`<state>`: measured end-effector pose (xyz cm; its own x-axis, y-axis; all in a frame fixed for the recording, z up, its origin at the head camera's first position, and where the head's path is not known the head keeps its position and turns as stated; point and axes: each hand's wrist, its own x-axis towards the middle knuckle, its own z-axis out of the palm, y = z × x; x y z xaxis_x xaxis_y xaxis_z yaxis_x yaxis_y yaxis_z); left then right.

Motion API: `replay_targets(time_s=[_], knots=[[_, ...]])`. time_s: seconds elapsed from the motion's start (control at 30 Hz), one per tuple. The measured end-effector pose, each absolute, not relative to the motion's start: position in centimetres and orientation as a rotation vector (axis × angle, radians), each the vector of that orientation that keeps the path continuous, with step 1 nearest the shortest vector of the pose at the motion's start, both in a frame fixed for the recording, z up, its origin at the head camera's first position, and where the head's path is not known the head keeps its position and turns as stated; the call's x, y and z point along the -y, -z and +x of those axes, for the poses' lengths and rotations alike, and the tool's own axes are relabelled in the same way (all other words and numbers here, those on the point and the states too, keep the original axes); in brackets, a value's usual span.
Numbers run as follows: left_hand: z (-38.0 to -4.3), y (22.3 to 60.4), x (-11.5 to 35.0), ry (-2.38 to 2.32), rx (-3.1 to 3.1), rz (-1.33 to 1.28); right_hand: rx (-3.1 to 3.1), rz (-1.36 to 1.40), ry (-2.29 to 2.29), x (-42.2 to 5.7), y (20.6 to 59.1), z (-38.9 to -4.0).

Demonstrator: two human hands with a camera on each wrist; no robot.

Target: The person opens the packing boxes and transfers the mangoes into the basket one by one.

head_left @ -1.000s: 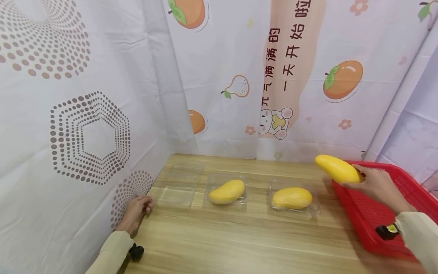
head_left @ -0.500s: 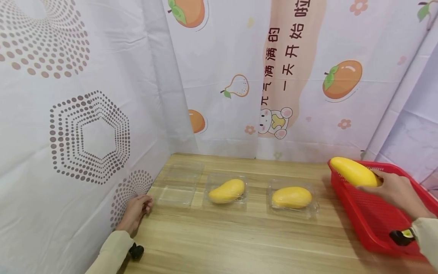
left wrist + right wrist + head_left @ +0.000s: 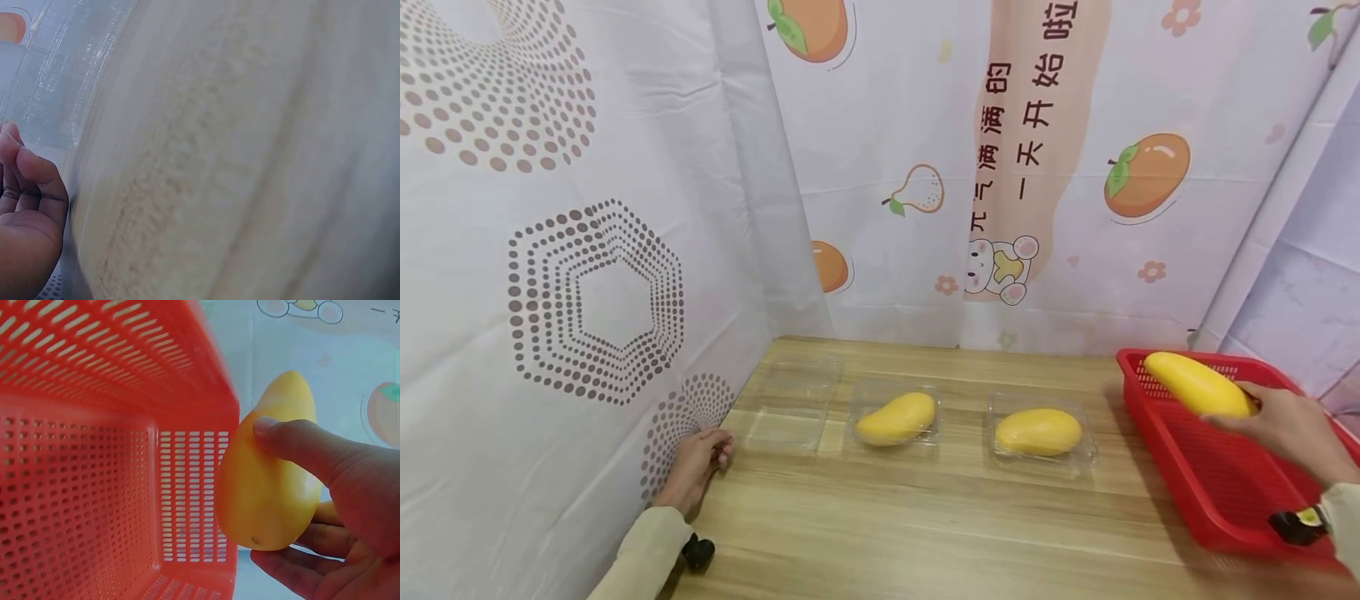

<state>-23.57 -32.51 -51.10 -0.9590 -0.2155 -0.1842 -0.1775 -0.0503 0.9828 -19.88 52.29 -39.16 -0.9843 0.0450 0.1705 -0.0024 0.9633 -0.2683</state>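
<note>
My right hand (image 3: 1288, 425) grips a yellow mango (image 3: 1198, 385) over the far part of a red plastic basket (image 3: 1180, 475). In the right wrist view the thumb lies along one side of the mango (image 3: 269, 481) and the fingers curl under the other, with the slotted basket wall (image 3: 194, 494) beside it. My left hand (image 3: 696, 462) rests at the table's left side with loosely curled fingers, holding nothing. Nearest to it is a clear plastic box (image 3: 786, 427) with its lid laid back. Two more mangoes, a middle one (image 3: 898, 419) and a right one (image 3: 1039, 432), lie in clear boxes.
The wooden table (image 3: 910, 517) ends at a fruit-printed curtain (image 3: 887, 250) behind. A white patterned curtain (image 3: 625, 308) hangs close along the left, right beside my left hand. The basket's raised red rim (image 3: 1165, 458) stands at the table's right.
My right hand has carried the mango to the right, from beside the basket's left rim to over the basket. My left hand and the boxed mangoes have stayed put.
</note>
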Motion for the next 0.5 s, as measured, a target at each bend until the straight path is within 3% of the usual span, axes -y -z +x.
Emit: replay_targets(time_s=[0.5], knots=[[-23.4, 50.8, 32.3, 2.140, 2.188, 0.426, 2.969, -0.097, -0.403, -54.6, 40.3, -19.5]])
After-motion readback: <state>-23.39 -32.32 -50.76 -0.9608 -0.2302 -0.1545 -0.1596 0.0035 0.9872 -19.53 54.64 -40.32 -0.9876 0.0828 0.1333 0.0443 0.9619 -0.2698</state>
